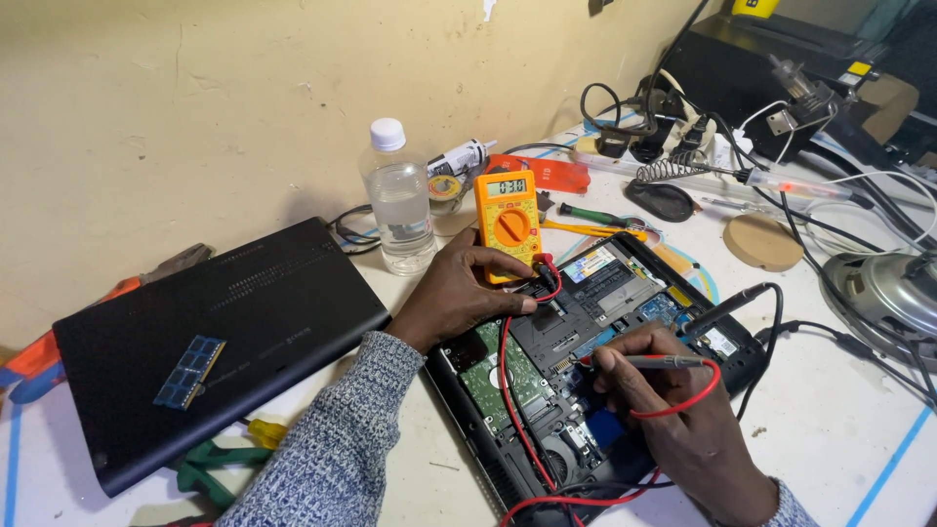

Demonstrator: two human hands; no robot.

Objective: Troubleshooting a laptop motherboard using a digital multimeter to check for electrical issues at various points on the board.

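Observation:
An opened laptop [625, 293] lies bottom-up on the white table, its boards and drive exposed. My left hand [459, 288] rests its fingers against the lower edge of an orange multimeter [508, 224] that stands at the laptop's far edge. My right hand [673, 405] grips a red test probe [659, 361] with its tip over the laptop's middle. Beside that hand a black probe [727, 307] lies on the laptop's right side. Red and black leads run from the meter across the laptop.
The removed black bottom cover [283, 322] lies at left with a blue memory module [190, 371] on it. A clear water bottle [398, 200] stands behind. A soldering iron on its stand [673, 185], cables, screwdrivers and a round wooden disc [761, 242] crowd the right.

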